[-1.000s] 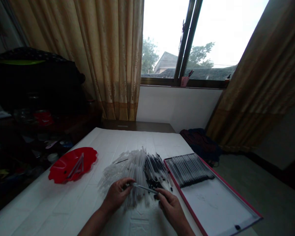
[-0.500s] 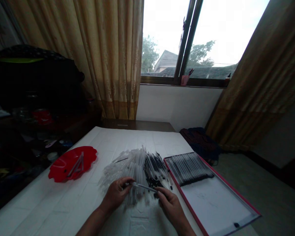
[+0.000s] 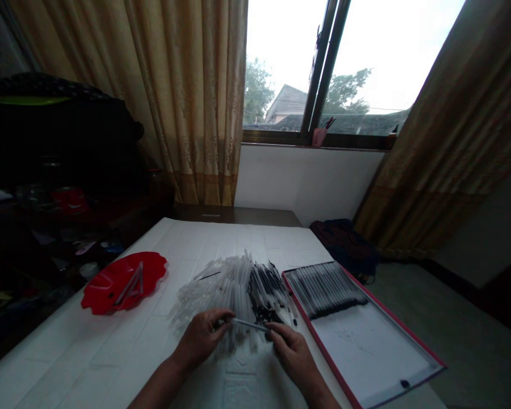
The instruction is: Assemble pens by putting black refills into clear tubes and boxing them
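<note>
Between my two hands a slim clear pen (image 3: 250,324) with a dark core is held almost level, tilting slightly down to the right. My left hand (image 3: 205,334) pinches its left end, and my right hand (image 3: 290,346) grips the right end, covering the tip. Just beyond my hands lies a heap of clear pen barrels (image 3: 213,287). Against its right side rests a bunch of black-ended refills or pen parts (image 3: 267,289). A row of finished-looking pens (image 3: 327,288) lies side by side at the far end of a red-edged whiteboard-like tray (image 3: 357,346).
A red scalloped plate (image 3: 102,284) holding a few clear sticks stands on the left of the white table (image 3: 68,346). Dark cluttered shelves (image 3: 80,227) flank the table's left edge. A folded dark cloth (image 3: 344,244) lies beyond its far right corner.
My hands stay on the pen, which sits nearly as before; the two ends appear slightly closer together. The whole view has shifted a little.
</note>
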A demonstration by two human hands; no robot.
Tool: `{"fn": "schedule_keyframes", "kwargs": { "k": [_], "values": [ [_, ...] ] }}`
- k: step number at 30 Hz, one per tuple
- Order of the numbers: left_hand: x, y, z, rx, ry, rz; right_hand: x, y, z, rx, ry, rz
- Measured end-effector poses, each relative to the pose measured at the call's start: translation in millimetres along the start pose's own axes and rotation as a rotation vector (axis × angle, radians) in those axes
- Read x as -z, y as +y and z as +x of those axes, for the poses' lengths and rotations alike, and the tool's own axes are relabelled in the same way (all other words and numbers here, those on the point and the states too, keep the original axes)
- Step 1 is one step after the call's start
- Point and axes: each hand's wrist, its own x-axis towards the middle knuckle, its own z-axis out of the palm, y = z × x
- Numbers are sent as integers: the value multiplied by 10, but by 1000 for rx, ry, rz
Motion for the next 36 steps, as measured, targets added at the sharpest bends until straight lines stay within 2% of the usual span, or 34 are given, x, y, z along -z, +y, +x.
{"fn": "schedule_keyframes", "kwargs": {
  "k": [5,8,14,18,22,26,32,36],
  "values": [
    [-1,65,38,41,-104,-5,20,-88,39,3,-67,-118],
    [10,82,70,55,-164,-37,41,-192,51,80,-116,-268],
    [27,100,63,129,-252,-198,73,-680,-27,273,-244,-658],
    [21,72,56,201,-283,-321,53,-924,-40,320,-328,-834],
    [40,43,69,275,-278,-388,-9,-894,8,341,-358,-901],
    [72,-2,57,346,-261,-452,-80,-797,16,388,-321,-911],
    [54,-108,22,268,-250,-480,-144,-783,-45,418,-288,-923],
    [20,-118,26,265,-261,-476,-146,-772,-46,427,-297,-917]
  ]
}}
